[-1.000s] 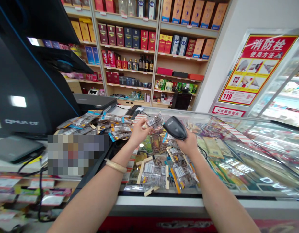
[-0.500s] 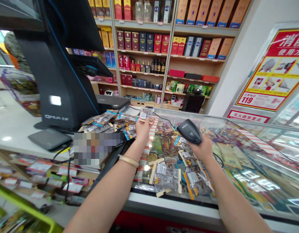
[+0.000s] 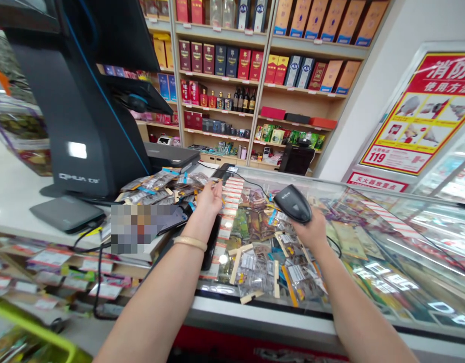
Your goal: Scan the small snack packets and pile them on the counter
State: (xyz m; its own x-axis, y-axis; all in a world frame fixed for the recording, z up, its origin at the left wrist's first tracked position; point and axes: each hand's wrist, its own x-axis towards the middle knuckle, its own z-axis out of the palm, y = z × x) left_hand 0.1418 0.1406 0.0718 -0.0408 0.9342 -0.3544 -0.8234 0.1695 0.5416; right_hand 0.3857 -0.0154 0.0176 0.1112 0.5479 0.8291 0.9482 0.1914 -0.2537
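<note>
My right hand [image 3: 311, 224] is wrapped around a black handheld barcode scanner [image 3: 293, 203], raised over the glass counter. My left hand [image 3: 210, 199], with a pale bangle [image 3: 190, 243] at the wrist, reaches to the right edge of a heap of small clear packets [image 3: 156, 184]. Its fingers look stretched and loose, and no packet shows clearly between them; the far side of the fingers is hidden. More clear packets with barcode labels [image 3: 255, 269] lie on the glass below the scanner, some edged in cream, orange or blue.
A black checkout terminal [image 3: 84, 126] stands at the left, with a flat grey box [image 3: 66, 212] before it. A phone [image 3: 172, 219] lies beside the heap. The scanner's cable crosses the glass counter [image 3: 368, 201]. Shelves of boxed bottles [image 3: 224, 60] line the back.
My left hand has moved left and down from over the counter to the heap, and the packet it held up no longer shows in it. My right hand still holds the scanner.
</note>
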